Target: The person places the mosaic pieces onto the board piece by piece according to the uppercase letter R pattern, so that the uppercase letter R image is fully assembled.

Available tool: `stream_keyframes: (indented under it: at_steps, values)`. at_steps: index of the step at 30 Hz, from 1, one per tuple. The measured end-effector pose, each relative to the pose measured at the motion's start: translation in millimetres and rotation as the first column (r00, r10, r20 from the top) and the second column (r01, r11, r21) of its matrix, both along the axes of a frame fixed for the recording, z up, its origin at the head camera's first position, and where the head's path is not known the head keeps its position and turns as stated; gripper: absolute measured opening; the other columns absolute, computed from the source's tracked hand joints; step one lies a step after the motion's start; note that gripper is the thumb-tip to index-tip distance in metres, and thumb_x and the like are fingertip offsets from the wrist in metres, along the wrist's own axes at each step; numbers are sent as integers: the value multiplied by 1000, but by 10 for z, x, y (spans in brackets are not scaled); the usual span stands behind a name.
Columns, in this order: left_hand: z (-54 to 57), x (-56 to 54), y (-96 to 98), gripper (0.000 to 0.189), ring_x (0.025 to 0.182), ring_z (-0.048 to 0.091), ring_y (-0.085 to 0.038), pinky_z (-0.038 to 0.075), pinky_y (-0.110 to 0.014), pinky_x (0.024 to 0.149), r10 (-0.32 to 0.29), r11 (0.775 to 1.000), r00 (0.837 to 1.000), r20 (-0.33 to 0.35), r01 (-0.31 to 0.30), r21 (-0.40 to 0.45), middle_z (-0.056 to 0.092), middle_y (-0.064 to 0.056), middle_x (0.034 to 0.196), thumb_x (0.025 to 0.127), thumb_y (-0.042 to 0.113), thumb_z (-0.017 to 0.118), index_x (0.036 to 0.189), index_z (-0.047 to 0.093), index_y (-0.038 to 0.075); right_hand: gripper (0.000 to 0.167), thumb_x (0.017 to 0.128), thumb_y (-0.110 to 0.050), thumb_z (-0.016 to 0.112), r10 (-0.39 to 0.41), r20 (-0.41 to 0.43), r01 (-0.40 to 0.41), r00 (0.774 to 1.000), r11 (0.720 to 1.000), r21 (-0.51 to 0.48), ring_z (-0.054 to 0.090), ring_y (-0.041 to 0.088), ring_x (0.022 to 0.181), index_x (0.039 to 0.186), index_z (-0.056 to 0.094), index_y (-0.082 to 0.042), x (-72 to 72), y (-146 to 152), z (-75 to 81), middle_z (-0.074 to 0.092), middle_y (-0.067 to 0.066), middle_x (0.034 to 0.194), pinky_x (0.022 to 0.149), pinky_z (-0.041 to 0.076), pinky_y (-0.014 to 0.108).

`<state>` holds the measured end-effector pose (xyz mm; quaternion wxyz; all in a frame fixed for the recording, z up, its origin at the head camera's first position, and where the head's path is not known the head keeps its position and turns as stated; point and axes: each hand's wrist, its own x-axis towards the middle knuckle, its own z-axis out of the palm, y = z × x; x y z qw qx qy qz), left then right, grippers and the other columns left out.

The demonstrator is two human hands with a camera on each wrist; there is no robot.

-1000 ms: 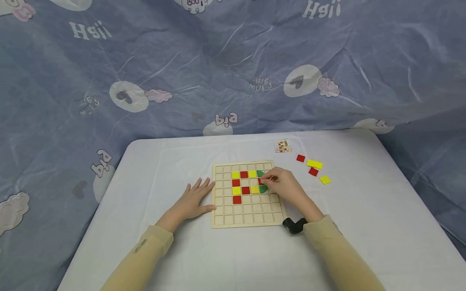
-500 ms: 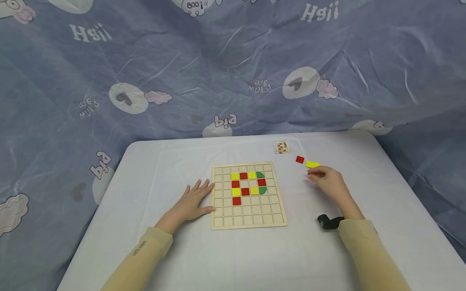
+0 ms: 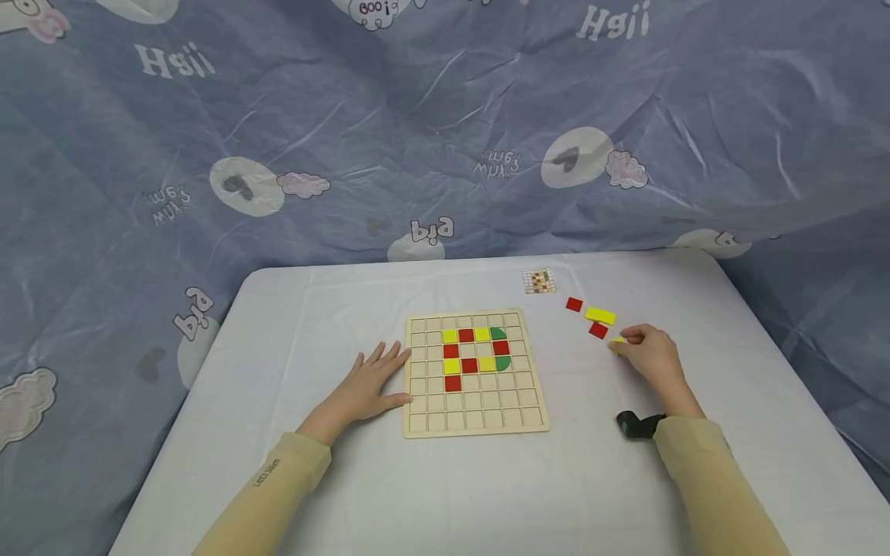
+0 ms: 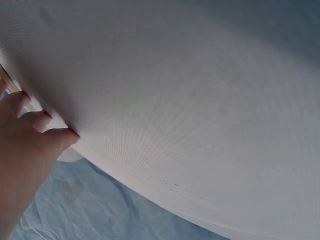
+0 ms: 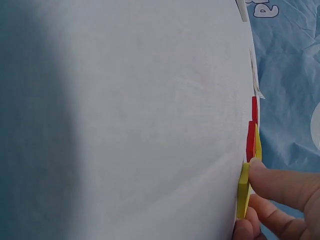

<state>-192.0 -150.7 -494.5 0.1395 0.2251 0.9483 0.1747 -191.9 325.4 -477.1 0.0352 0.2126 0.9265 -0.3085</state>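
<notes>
A square wooden grid board (image 3: 424, 417) lies on the white table with red, yellow and green tiles set in a P-like shape. Two green corner pieces with rounded edges bracket a red tile (image 3: 501, 347) on the shape's right side. My left hand (image 3: 361, 390) rests flat with fingers spread, fingertips and thumb at the board's left edge. Right of the board, my right hand (image 3: 652, 357) pinches a yellow square tile (image 5: 243, 189) between thumb and fingers; in the right wrist view the tile stands close over the tablecloth.
Loose red tiles (image 3: 598, 330) and yellow tiles (image 3: 600, 316) lie just beyond my right hand. A small card (image 3: 538, 280) printed with a coloured grid lies at the back. A black device (image 3: 638, 425) sticks out at my right wrist. A patterned blue cloth (image 3: 389, 123) hangs behind the table.
My right hand has left the red tile on the board, moved right to the loose tiles and now pinches a yellow tile. My left hand has stayed in place.
</notes>
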Motion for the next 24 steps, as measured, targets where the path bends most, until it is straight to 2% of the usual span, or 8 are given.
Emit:
stream_keyframes:
  at_steps: [5,9,16,24]
  values:
    - [-1,-3,-3,87,154,8,-33,5,-63,121,0,1000,1000,-4,0,7,19,-6,165,88,56,66,157,27,21,45,91,-22,69,-32,34,32,999,999,-11,51,31,89,123,57,6,-1,-38,17,56,21,103,67,43,30]
    - [-1,-1,-6,86,153,9,-35,6,-64,120,-7,1000,1000,-12,7,14,21,-8,165,88,54,67,157,28,20,43,90,-22,70,-9,24,10,1000,1000,-25,50,29,88,121,58,6,14,-66,33,56,19,100,66,41,29]
    - [21,4,2,86,153,9,-35,6,-64,120,-6,1000,1000,-6,6,9,20,-8,165,88,54,67,157,28,20,36,88,-22,74,110,-77,-116,991,989,-90,56,24,84,114,64,1,65,-269,139,64,13,95,65,43,26]
    - [20,4,3,87,154,8,-34,6,-64,121,-1,1000,1000,3,1,-5,19,-7,165,88,55,66,157,26,21,29,85,-20,78,240,-115,-258,964,947,-192,63,19,80,106,67,-4,145,-791,186,69,10,95,67,50,23]
